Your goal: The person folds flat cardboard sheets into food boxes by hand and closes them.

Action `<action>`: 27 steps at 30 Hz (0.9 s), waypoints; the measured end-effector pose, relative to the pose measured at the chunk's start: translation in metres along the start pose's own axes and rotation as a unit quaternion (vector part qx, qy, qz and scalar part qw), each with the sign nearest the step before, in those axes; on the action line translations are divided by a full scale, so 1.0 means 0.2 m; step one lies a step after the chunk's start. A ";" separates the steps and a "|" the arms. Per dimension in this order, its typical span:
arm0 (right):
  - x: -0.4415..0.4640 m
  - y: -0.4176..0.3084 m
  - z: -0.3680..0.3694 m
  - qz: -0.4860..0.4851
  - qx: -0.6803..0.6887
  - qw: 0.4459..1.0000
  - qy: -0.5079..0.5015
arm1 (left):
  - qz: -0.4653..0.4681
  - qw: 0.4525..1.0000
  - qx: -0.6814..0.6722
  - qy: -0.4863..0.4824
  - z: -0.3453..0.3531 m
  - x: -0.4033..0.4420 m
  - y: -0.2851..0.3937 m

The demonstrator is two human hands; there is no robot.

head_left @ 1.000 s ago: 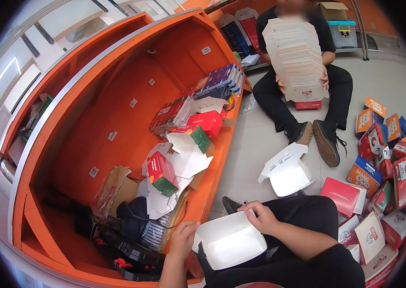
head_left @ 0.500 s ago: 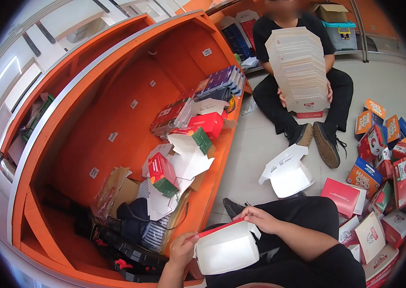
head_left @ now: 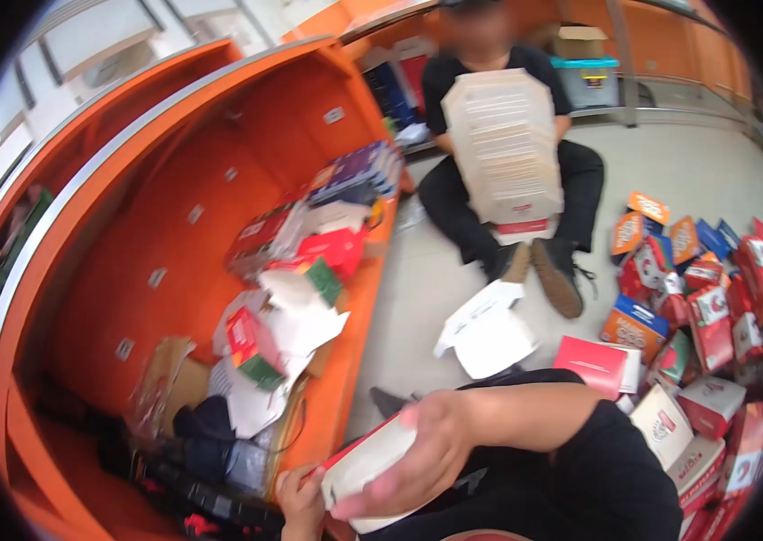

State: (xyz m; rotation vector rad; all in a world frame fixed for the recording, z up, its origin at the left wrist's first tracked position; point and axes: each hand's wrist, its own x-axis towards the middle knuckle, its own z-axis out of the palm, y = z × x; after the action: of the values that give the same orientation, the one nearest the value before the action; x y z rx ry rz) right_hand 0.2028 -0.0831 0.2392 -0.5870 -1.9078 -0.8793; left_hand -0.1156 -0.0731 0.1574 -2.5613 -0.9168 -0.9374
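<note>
- Grips white-lined box [head_left: 365, 459] by its edge with left hand [head_left: 302, 496] in closed pinch.
- Extends right hand [head_left: 428, 448] over box, partly open; contact unclear from blur.
- Holds box just right of orange shelf [head_left: 120, 293].

We see an orange shelf [head_left: 183, 270] edged in silver-grey, a red-and-green box [head_left: 253, 347] on it, and a white-lined, red-rimmed carton [head_left: 368, 455] against our black clothing [head_left: 571, 473]. We find the carton stack [head_left: 506, 144] cream with fine pale banding, the floor [head_left: 418, 302] light grey, and one orange box [head_left: 637, 326] blue-topped with white lettering.
</note>
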 end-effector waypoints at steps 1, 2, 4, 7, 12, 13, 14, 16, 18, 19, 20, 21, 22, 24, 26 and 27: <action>-0.02 0.05 0.00 0.076 -0.020 0.989 -0.127 | 0.009 1.000 -0.006 0.002 0.01 -0.01 -0.01; -0.06 0.12 0.00 0.155 -0.036 0.956 -0.246 | 0.017 1.000 -0.008 0.004 0.01 -0.03 -0.01; -0.17 0.26 0.02 0.313 -0.051 0.830 -0.458 | 0.011 1.000 0.003 0.010 0.01 -0.07 0.00; -0.43 0.33 0.13 0.470 -0.056 0.717 -0.513 | 0.009 1.000 -0.014 -0.011 0.01 -0.04 0.00; -0.52 0.08 0.27 0.425 0.148 0.709 -0.543 | 0.008 0.999 0.030 -0.043 0.00 0.07 0.03; -0.55 0.07 0.28 0.429 0.158 0.704 -0.543 | 0.006 0.998 0.036 -0.045 0.00 0.09 0.04; -0.58 0.07 0.28 0.431 0.158 0.702 -0.545 | 0.012 0.998 0.032 -0.046 0.00 0.09 0.04; -0.60 0.07 0.27 0.427 0.185 0.739 -0.486 | 0.017 0.999 0.019 -0.032 0.02 0.10 0.03; -0.55 0.05 0.25 0.419 0.245 0.771 -0.412 | 0.020 0.999 0.024 -0.030 0.03 0.10 0.05; -0.50 0.06 0.21 0.391 0.287 0.775 -0.406 | 0.026 0.999 0.025 -0.025 0.04 0.11 0.05; -0.47 0.06 0.19 0.384 0.356 0.756 -0.392 | 0.032 0.999 0.026 -0.020 0.05 0.11 0.05; -0.44 0.06 0.17 0.377 0.425 0.732 -0.376 | 0.034 0.999 0.019 -0.037 0.05 0.10 0.02; -0.43 0.05 0.17 0.371 0.493 0.701 -0.357 | 0.036 0.999 0.016 -0.028 0.06 0.09 0.03; -0.46 -0.01 0.19 0.344 0.521 0.696 -0.354 | 0.050 0.998 0.020 -0.017 0.06 0.12 0.03; -0.45 -0.07 0.23 0.317 0.509 0.707 -0.375 | 0.053 0.998 0.009 -0.022 0.04 0.10 0.01; -0.47 -0.10 0.25 0.295 0.508 0.730 -0.349 | 0.052 0.998 0.007 -0.016 0.04 0.09 -0.01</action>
State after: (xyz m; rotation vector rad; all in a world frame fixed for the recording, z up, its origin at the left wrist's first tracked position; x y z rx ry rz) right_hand 0.2045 -0.0596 0.1340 -0.7806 -2.2335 0.9403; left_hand -0.1017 -0.0603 0.1642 -2.5914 -0.7875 -0.8585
